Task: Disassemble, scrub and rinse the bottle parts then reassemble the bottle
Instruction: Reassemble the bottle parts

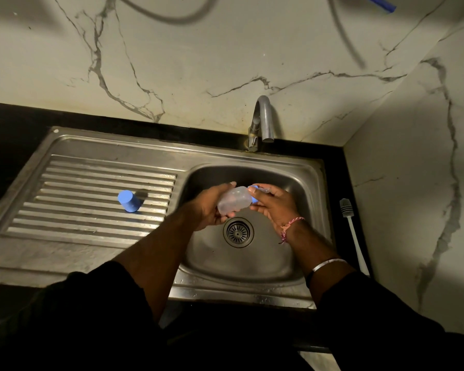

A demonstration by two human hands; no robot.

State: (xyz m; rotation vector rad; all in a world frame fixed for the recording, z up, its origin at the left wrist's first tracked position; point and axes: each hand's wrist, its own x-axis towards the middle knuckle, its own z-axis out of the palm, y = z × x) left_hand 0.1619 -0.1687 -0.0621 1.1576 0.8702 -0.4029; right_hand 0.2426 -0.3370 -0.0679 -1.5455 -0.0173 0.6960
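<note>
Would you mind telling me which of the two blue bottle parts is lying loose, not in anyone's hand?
The blue cap on the ribbed draining board, left of the basin. The other blue piece is on the clear bottle, gripped by the right hand.

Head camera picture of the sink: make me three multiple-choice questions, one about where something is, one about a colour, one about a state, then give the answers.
1. Where does the blue cap stand?
A. on the ribbed drainboard
B. in the basin
C. on the tap

2. What colour is the handle of the brush right of the sink?
A. red
B. white
C. black

3. How is the clear bottle held?
A. lying loose by the drain
B. in the left hand and the right hand, over the basin
C. by one hand only

Answers: 1 A, it sits on the ridges left of the basin. 2 B, the long handle shows white on the dark counter. 3 B, both hands grip it above the drain.
</note>
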